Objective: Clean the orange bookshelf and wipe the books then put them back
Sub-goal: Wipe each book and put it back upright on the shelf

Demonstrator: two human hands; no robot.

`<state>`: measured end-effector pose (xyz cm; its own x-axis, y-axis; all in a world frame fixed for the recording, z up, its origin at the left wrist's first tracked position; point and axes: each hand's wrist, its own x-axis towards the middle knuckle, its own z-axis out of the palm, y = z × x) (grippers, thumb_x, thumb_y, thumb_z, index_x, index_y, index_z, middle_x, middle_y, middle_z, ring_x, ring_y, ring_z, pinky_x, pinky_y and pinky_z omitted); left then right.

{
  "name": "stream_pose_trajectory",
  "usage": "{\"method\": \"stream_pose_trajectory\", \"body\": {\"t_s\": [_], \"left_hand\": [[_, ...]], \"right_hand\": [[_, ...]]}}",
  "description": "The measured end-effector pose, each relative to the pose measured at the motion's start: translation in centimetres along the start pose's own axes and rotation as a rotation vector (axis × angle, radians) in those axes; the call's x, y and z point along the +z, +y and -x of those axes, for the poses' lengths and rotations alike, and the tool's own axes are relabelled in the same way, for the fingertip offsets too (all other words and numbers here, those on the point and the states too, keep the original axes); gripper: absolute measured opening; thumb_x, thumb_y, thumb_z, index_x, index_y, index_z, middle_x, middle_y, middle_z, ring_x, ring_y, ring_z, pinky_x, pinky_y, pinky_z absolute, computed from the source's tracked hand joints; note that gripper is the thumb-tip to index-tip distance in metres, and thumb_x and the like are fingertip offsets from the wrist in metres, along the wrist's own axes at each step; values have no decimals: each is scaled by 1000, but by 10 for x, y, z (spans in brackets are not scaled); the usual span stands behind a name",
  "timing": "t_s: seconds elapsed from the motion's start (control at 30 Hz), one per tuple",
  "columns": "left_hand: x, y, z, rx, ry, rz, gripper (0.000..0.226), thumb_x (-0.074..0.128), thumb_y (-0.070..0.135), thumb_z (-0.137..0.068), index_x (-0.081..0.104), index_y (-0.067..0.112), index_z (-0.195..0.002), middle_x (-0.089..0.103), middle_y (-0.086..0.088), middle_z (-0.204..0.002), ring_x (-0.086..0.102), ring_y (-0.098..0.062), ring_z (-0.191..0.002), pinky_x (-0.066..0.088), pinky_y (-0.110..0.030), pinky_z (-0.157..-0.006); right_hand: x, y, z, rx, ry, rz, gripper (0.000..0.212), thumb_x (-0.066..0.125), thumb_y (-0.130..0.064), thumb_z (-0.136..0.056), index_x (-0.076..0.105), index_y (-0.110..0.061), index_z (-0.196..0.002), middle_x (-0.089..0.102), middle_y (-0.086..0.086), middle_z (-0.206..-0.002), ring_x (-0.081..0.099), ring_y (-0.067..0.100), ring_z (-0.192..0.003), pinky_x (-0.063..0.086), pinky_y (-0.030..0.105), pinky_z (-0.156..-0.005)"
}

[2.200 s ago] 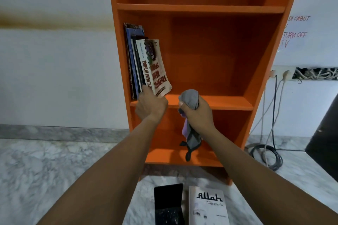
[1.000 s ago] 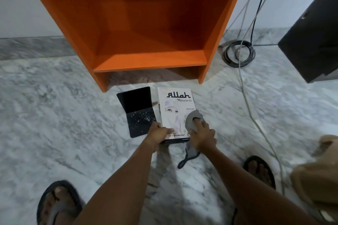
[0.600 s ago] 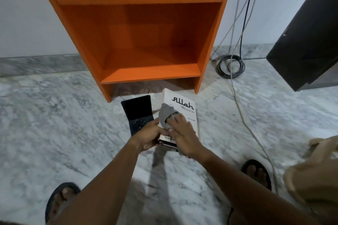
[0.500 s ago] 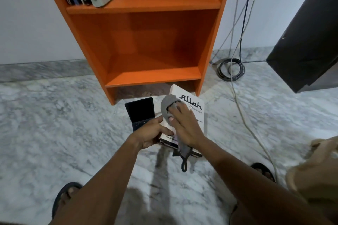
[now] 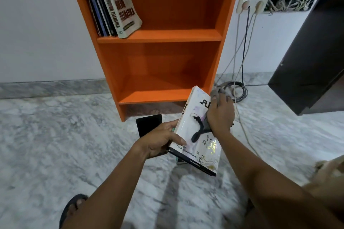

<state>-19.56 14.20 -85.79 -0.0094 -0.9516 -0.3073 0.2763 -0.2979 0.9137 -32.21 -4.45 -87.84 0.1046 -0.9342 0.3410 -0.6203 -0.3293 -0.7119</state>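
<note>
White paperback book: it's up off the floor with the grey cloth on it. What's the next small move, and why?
Probably drag the grey cloth down the cover toward the near edge. The right hand presses it on the upper half of the white paperback book, the left hand steadies the spine side, and the lower cover looks unwiped.

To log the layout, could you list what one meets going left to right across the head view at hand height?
Black book → left hand → white book → right hand holding the cloth → cables → dark cabinet.
</note>
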Motion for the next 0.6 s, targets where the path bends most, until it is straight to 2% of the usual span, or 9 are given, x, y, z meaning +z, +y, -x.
{"method": "stream_pose_trajectory", "body": {"t_s": [0.1, 0.2, 0.23, 0.3, 0.37, 0.47, 0.53, 0.6], "left_hand": [[-4, 1, -2, 35, 88, 11, 65, 67, -13, -75, 64, 17, -132, 70, -24, -120, 68, -39, -107, 55, -46, -88], [-9, 3, -3, 95, 223, 47, 56, 74, 0, -66, 72, 19, -118, 71, -22, -117, 64, -42, -111, 43, -59, -102], [-11, 5, -2, 131, 265, 47, 52, 74, 2, -67, 72, 20, -116, 71, -19, -116, 62, -40, -115, 42, -59, -104], [-15, 7, 1, 209, 309, 74, 42, 66, -7, -78, 72, 14, -114, 72, -17, -112, 62, -37, -114, 47, -51, -98], [-18, 13, 4, 242, 312, 132, 46, 59, -15, -82, 70, 10, -119, 71, -21, -113, 65, -40, -109, 50, -50, -92], [-21, 22, 6, 230, 305, 162, 59, 59, -16, -82, 62, 15, -132, 70, -21, -122, 66, -42, -112, 52, -54, -95], [-21, 27, 6, 226, 281, 162, 61, 58, -17, -84, 60, 17, -134, 70, -16, -125, 67, -41, -113, 58, -51, -89], [-20, 32, 7, 228, 259, 178, 63, 57, -17, -84, 59, 19, -135, 70, -13, -126, 69, -36, -109, 62, -40, -73]], "right_hand": [[4, -21, 26, -402, -123, -46, 30, 43, -25, -100, 54, -20, -128, 54, 5, -119, 54, 25, -102, 46, 36, -79], [7, -38, 60, -649, -366, -145, 38, 40, -32, -101, 54, -24, -136, 50, -1, -123, 49, 20, -109, 46, 43, -88], [6, -39, 69, -701, -434, -173, 38, 40, -33, -102, 55, -25, -136, 50, -2, -125, 49, 19, -113, 45, 43, -91], [5, -34, 80, -733, -512, -218, 38, 39, -34, -103, 57, -26, -136, 51, -5, -127, 49, 18, -117, 45, 43, -95], [0, -27, 79, -719, -493, -213, 38, 39, -35, -102, 58, -26, -134, 52, -5, -127, 50, 18, -116, 46, 43, -93], [-7, -17, 73, -623, -332, -188, 37, 42, -34, -101, 58, -24, -133, 52, -5, -124, 50, 18, -109, 48, 41, -87], [-9, -10, 65, -414, -274, -276, 37, 45, -26, -104, 54, -25, -140, 49, -6, -125, 51, 17, -109, 47, 36, -90], [-12, -10, 53, -39, -325, -425, 42, 47, -32, -106, 47, -26, -148, 52, -2, -134, 54, 21, -117, 47, 39, -98]]}}
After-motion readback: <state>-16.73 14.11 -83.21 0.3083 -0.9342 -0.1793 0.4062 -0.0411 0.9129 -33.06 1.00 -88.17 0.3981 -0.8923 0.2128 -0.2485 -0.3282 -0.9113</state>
